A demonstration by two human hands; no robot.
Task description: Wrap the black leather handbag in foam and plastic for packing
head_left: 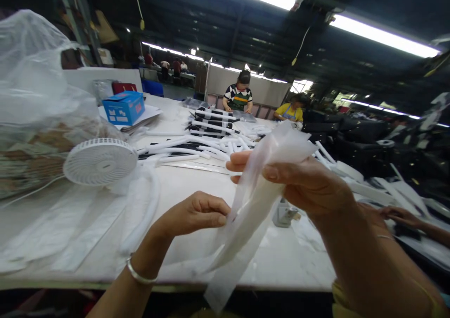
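In the head view my right hand (pixel 298 180) grips the upper part of a long, translucent white plastic sleeve (pixel 255 210), which looks folded or layered. Its crumpled top sticks out above my thumb, and its lower end hangs down past the table's front edge. My left hand (pixel 195 215), with a bangle on the wrist, is closed in a pinch at the sleeve's left edge. Whether anything lies inside the sleeve I cannot tell. A small grey block with metal on it (pixel 282 215) stands on the table, partly behind my right hand.
On the white table (pixel 190 182) lie several white tubes (pixel 176 149) and black-and-white bundles (pixel 213 121). To the left are a white fan (pixel 101 162), a blue box (pixel 123 108), flat plastic sleeves (pixel 52 229) and a large clear bag (pixel 31 98). Two people work opposite; another person's hand (pixel 401 215) is at right.
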